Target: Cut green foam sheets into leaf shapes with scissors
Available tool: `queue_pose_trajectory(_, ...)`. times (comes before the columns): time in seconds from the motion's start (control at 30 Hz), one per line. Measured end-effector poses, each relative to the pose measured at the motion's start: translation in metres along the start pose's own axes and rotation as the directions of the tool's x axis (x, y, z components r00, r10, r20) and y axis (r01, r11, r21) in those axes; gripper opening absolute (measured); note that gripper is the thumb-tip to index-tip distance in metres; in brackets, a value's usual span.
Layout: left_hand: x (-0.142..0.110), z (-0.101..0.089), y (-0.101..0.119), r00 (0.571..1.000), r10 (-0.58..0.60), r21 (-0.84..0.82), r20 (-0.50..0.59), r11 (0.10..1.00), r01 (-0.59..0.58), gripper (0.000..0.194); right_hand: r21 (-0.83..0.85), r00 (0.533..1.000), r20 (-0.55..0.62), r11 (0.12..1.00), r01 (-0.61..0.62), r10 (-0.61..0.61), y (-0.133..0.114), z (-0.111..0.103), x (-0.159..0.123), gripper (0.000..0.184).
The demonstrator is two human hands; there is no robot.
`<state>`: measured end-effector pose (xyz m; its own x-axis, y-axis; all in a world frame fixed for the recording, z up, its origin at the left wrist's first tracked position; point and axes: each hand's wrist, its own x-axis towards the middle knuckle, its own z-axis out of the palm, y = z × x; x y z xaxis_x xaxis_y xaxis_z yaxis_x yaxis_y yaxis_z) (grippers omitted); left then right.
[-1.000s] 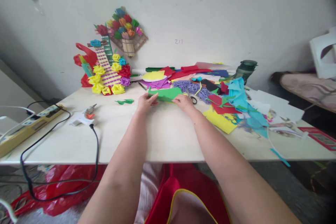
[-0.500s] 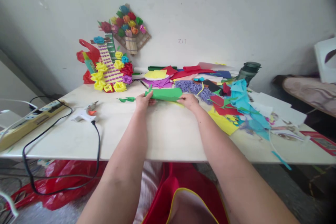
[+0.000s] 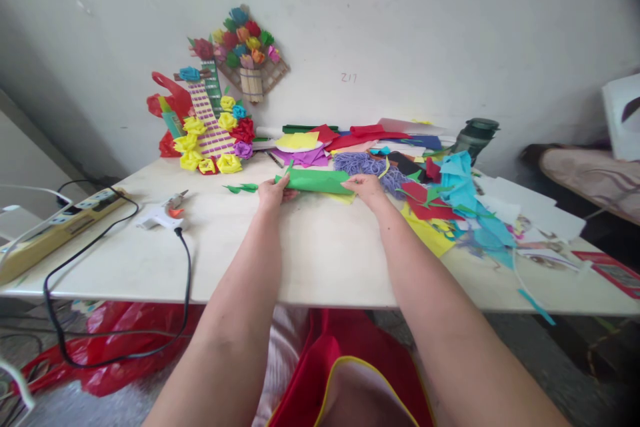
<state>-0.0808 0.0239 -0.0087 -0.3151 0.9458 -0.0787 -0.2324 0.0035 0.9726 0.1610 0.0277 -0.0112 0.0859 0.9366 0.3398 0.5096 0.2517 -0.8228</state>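
A piece of green paper (image 3: 320,181) stretches between my hands, a little above the white table. My left hand (image 3: 274,192) is closed on its left end, thumb on top. At its right end, my right hand (image 3: 366,188) pinches the edge between thumb and fingers. Beneath the paper a bit of yellow paper (image 3: 344,199) shows. Several cut green leaf shapes (image 3: 241,187) lie just left of my left hand. A bundle of purple yarn (image 3: 370,165) sits behind my right hand.
A glue gun (image 3: 163,213) with a black cord lies at left, near a power strip (image 3: 65,230). Paper flower crafts (image 3: 213,123) stand at the back left. Coloured paper scraps (image 3: 425,203) cover the right side, beside a dark bottle (image 3: 475,136).
My right hand has shifted slightly right along the green paper, and more of its right end shows. My left hand stays in nearly the same place.
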Motion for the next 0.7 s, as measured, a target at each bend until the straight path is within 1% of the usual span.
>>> queue_pose_trajectory(0.1, 0.002, 0.0012, -0.0021, 1.0, 0.004, 0.026, -0.027, 1.0, -0.003, 0.016, -0.01, 1.0, -0.005, 1.0, -0.019, 0.019, 0.0017, 0.0006, 0.0009, 0.035)
queue_pose_trajectory(0.23, 0.002, 0.0028, -0.0028, 0.997, -0.006, 0.084, -0.07, 0.996, 0.012, 0.016, -0.063, 0.998, -0.014, 0.996, -0.057, 0.056, 0.0046, 0.0017, 0.0028, 0.033)
queue_pose_trajectory(0.37, 0.0019, 0.0034, -0.0024, 0.996, -0.002, 0.123, -0.089, 0.992, 0.013, 0.014, -0.076, 0.999, 0.027, 0.996, -0.045, 0.047, 0.0058, 0.0007, 0.0025, 0.036)
queue_pose_trajectory(0.47, 0.0037, 0.0028, -0.0038, 0.996, 0.008, 0.167, -0.091, 0.986, 0.007, 0.016, -0.108, 0.995, 0.066, 0.992, -0.067, 0.075, 0.005, -0.0008, 0.0004, 0.038)
queue_pose_trajectory(0.53, 0.0059, 0.0016, -0.0057, 0.996, 0.023, 0.226, -0.091, 0.974, -0.001, 0.018, -0.143, 0.992, 0.088, 0.987, -0.08, 0.093, 0.0037, -0.0018, -0.0013, 0.036)
queue_pose_trajectory(0.6, 0.0077, -0.0005, -0.0076, 0.995, 0.049, 0.321, -0.091, 0.947, -0.017, 0.021, -0.172, 0.989, 0.111, 0.982, -0.079, 0.099, 0.0023, -0.0023, -0.0028, 0.033)
queue_pose_trajectory(0.7, 0.0068, -0.0038, -0.0078, 0.987, 0.121, 0.519, -0.106, 0.853, -0.049, 0.027, -0.215, 0.987, 0.124, 0.974, -0.07, 0.098, 0.002, -0.0019, -0.0035, 0.029)
